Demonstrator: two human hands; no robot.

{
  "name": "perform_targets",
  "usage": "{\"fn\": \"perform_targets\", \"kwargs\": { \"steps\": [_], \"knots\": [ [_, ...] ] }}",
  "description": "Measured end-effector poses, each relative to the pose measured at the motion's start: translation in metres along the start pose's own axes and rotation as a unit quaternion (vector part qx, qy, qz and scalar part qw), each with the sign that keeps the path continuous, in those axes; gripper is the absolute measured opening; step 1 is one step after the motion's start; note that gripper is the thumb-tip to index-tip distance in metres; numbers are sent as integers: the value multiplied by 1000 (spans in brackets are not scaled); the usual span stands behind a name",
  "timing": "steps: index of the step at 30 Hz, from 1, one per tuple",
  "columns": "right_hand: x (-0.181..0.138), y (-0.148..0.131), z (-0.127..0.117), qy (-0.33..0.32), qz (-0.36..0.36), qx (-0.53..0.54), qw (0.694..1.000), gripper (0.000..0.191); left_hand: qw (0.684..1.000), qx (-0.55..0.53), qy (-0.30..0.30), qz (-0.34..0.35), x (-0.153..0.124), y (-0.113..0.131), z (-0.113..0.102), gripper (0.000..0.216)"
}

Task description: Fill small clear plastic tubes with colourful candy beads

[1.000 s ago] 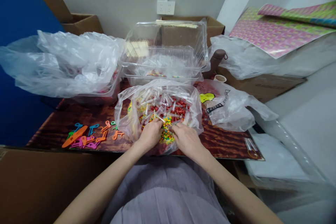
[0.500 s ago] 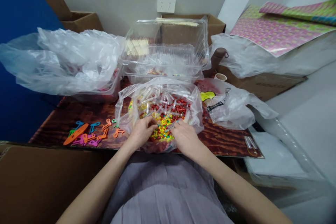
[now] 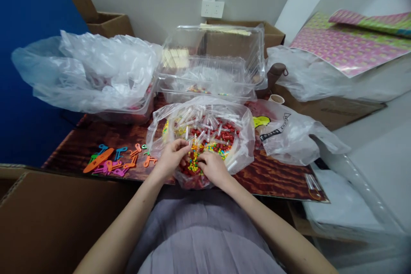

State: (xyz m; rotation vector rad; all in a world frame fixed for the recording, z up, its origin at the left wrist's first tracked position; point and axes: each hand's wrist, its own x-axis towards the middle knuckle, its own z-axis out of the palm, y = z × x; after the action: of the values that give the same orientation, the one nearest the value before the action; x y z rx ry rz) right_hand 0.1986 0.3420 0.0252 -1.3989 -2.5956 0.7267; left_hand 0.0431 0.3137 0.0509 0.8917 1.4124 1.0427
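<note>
An open clear plastic bag (image 3: 244, 137) sits at the near edge of the brown table (image 3: 276, 175). It holds several small clear tubes (image 3: 205, 125), red caps (image 3: 229, 130) and a heap of small coloured candies (image 3: 195, 160). My left hand (image 3: 171, 158) is inside the bag's mouth, fingers curled in a pinch around a clear tube. Close beside it, my right hand (image 3: 213, 168) rests on the candy heap with its fingers bent down into the candies; what they hold is hidden.
Coloured plastic pieces (image 3: 112, 160) lie on the table to the left. Behind are a crumpled clear bag (image 3: 90, 72), open clear clamshell boxes (image 3: 215, 64), a printed bag (image 3: 289, 132), a small cup (image 3: 276, 99), cardboard boxes and patterned sheets (image 3: 346, 43). A cardboard box edge (image 3: 48, 218) stands near left.
Both hands have drawn closer together over the candy heap; the right hand moved left toward the left hand. The camera view shifted slightly right.
</note>
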Motion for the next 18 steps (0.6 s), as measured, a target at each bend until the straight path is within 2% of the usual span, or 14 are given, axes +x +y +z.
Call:
{"fn": "perform_targets", "kwargs": {
  "steps": [5,11,14,16,18],
  "knots": [
    [-1,14,2,47,29,180,982,9,999,-31,-6,-9,-3,0,-5,34],
    [-2,19,-4,7,65,362,930,13,999,-15,-35,-15,-6,1,-7,31],
    [-4,21,-14,-2,65,414,908,23,998,44,-45,9,-8,-3,-8,24],
    [-6,22,-22,1,59,394,917,25,991,120,-45,45,-11,-7,-8,19],
    [-9,23,-28,9,56,364,930,22,968,229,-46,88,-16,-10,-8,15]
  ]
}}
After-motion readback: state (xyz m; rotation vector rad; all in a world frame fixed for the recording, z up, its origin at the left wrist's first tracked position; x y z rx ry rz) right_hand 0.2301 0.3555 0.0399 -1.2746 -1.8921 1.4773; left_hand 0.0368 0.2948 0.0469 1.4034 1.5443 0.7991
